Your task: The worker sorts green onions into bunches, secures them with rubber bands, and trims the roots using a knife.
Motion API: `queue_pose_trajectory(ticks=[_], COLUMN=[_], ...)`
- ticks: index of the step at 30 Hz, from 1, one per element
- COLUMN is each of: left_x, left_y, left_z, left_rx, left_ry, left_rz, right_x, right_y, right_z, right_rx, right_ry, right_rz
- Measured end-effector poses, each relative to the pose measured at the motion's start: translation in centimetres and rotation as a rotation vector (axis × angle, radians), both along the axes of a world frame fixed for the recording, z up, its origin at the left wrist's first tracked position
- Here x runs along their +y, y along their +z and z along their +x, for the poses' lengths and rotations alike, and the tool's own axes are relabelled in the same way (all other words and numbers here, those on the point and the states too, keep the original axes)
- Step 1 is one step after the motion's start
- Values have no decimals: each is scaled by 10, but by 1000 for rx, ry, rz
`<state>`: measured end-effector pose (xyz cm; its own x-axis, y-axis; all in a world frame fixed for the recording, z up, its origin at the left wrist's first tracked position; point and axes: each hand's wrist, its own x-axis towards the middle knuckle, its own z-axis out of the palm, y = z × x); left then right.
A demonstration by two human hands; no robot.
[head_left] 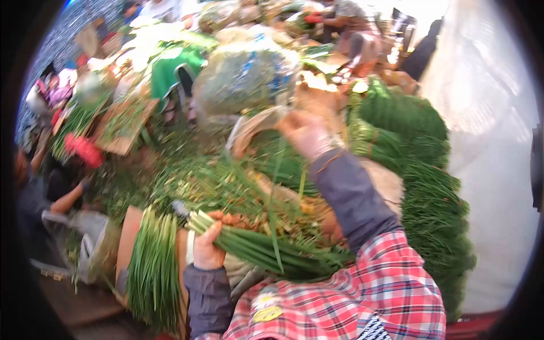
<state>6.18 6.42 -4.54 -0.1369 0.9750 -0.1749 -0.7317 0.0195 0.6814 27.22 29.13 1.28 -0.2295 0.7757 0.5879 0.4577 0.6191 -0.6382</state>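
We find the left hand (207, 249) clenched round a chive bundle (255, 249) near its cut ends. The right hand (306, 133), above the bundle, seems closed on loose leaves, blurred. We judge the bundle light, limp, bruisable; grip near the ends.

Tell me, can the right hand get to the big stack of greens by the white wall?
Probably yes. The right hand is raised in the air, and the stack of greens lies just beside it with nothing in between. Whether it already holds something is too blurred to tell.
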Motion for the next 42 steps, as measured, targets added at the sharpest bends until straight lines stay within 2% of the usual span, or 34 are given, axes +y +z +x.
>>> queue_pose_trajectory(ticks=[1,3,5,7,8,9,11,12,14,15,16,17,19,21,23,24,25,27,29,30,33,34,35,37,39,40,41,42], left_x=[-5,-14,-30,-48,-58,-65,-74,-75,-73,-71,-68,-62,-49,-39,-28,-24,-19,-13,-7,-5,-1,-1,-1,-1,-4,-5,-4,-2], left_y=[-2,-5,4,17,27,36,39,40,42,42,51,47,35,37,35,33,35,43,47,47,51,51,52,57,56,55,55,55], left_z=[-11,-38,-77,-121,-138,-152,-179,-189,-197,-196,-185,-183,-178,-156,-144,-139,-132,-114,-104,-102,-95,-96,-96,-95,-98,-96,-92,-88], left_rx=[-23,-101,-84,11,32,51,117,154,67,18,17,19,20,5,39,70,68,60,73,79,141,157,174,183,193,201,206,210], left_ry=[23,204,405,649,720,786,828,841,844,846,816,824,837,802,771,749,733,706,709,697,683,658,633,635,604,570,532,492], left_rz=[25,129,222,289,318,352,466,522,518,512,434,459,511,502,503,522,520,511,527,560,622,666,708,738,778,796,814,838], right_x=[5,18,9,-37,-57,-76,-90,-90,-98,-103,-106,-108,-117,-116,-106,-109,-107,-109,-118,-122,-130,-129,-129,-124,-108,-100,-98,-96], right_y=[-4,-43,-103,-113,-150,-155,-227,-221,-171,-134,-99,-68,-24,11,27,34,29,-4,-10,-14,-28,-23,6,16,32,38,33,27], right_z=[4,11,13,8,7,9,26,19,6,-5,-14,-20,-23,-27,-34,-47,-61,-83,-94,-96,-96,-90,-83,-68,-57,-53,-60,-67], right_rx=[-11,-347,-906,-1305,-1481,-1508,-1611,-1615,-1625,-1506,-1316,-1114,-385,218,315,268,-1,-271,-497,-508,-396,-295,-324,-75,83,89,181,156], right_ry=[-79,-100,-5,383,408,609,601,578,534,496,613,717,1048,1172,1085,918,780,647,570,578,752,949,1047,863,550,540,612,682], right_rz=[46,95,24,-178,-317,-319,-523,-553,-619,-640,-825,-997,-1062,-1098,-884,-884,-690,-477,-411,-454,-519,-733,-1060,-932,-899,-857,-702,-645])
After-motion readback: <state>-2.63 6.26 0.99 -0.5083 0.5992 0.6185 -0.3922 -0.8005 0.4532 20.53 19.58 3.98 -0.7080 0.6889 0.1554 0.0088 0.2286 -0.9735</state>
